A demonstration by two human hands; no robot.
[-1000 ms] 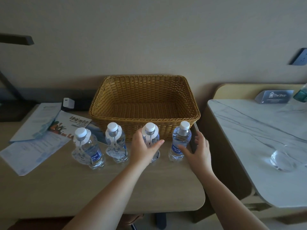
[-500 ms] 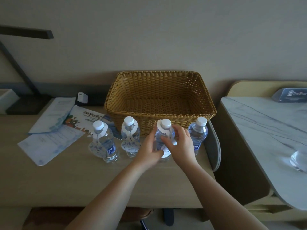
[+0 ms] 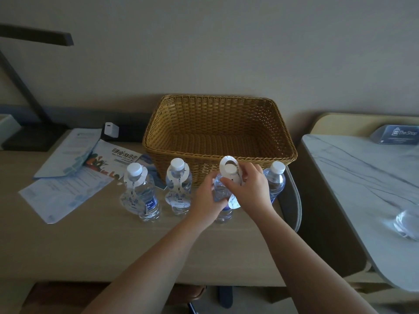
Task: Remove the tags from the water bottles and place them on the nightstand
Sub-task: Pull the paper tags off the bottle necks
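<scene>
Several small water bottles stand in a row on the wooden desk in front of a wicker basket. The two on the left (image 3: 145, 196) (image 3: 179, 189) carry white neck tags. My left hand (image 3: 207, 201) grips the body of the third bottle (image 3: 223, 214). My right hand (image 3: 249, 189) pinches that bottle's white tag (image 3: 229, 168), whose ring is lifted around the cap. The fourth bottle (image 3: 275, 177), at the right, has no tag. The marble-topped nightstand (image 3: 362, 177) stands to the right.
The empty wicker basket (image 3: 217, 123) sits behind the bottles. Papers and leaflets (image 3: 68, 175) lie on the left of the desk, with a white charger (image 3: 111, 131) and a dark lamp base (image 3: 31, 137) behind. A glass (image 3: 408, 220) and a card sign (image 3: 396, 134) are on the nightstand.
My right hand left the fourth bottle, came to the third bottle and took its tag, lifting it up at the cap. My left hand stays on that bottle. The view shifted left.
</scene>
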